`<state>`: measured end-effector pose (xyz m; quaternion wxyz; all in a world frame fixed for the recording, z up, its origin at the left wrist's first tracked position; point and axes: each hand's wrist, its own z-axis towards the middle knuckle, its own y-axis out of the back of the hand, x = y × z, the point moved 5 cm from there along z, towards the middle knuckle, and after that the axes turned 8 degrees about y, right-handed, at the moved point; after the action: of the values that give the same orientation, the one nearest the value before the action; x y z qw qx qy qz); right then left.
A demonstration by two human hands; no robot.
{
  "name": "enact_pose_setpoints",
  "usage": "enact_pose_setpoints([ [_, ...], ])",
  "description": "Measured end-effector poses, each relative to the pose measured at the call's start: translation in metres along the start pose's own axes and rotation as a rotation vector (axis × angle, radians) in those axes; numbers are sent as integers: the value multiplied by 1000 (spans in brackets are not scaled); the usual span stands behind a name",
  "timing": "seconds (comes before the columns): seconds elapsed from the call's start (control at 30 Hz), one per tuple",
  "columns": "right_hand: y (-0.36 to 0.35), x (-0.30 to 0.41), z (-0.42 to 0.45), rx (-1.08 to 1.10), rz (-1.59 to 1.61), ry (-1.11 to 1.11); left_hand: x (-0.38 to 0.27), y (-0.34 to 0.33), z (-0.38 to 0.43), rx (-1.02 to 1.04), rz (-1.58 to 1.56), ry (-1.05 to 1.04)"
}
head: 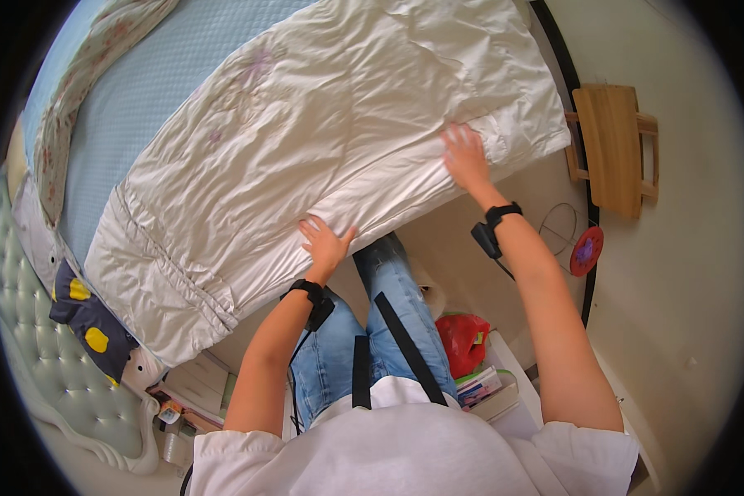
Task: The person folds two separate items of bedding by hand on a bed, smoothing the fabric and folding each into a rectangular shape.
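A wrinkled white quilt (297, 118) with faint purple flower embroidery lies over the near side of the bed. My left hand (327, 245) rests flat on its near edge, fingers spread. Farther right, my right hand (465, 155) presses on the same quilt close to its right end, its fingers slightly blurred. Neither hand grips the cloth. Past the quilt shows a light blue quilted mattress cover (155, 93). Each wrist wears a black strap with a small device.
A tufted headboard (56, 347) stands at left, beside a dark pillow with yellow dots (93, 325). A wooden stool (613, 149) stands right of the bed. A red plastic bag (461, 341) and books (486, 390) lie by my legs. Near the stool is a red disc on a wire frame (587, 251).
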<state>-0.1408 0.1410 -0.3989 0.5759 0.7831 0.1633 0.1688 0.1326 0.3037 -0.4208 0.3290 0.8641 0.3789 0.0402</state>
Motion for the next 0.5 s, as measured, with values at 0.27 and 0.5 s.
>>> enact_pose_setpoints([
  [0.27, -20, -197, -102, -788, 705, -1356, -66, -25, -17, 103, 278, -123],
  [0.5, -28, -230, -80, -676, 1784, -1524, -57, -15, -8, 221, 234, -134],
])
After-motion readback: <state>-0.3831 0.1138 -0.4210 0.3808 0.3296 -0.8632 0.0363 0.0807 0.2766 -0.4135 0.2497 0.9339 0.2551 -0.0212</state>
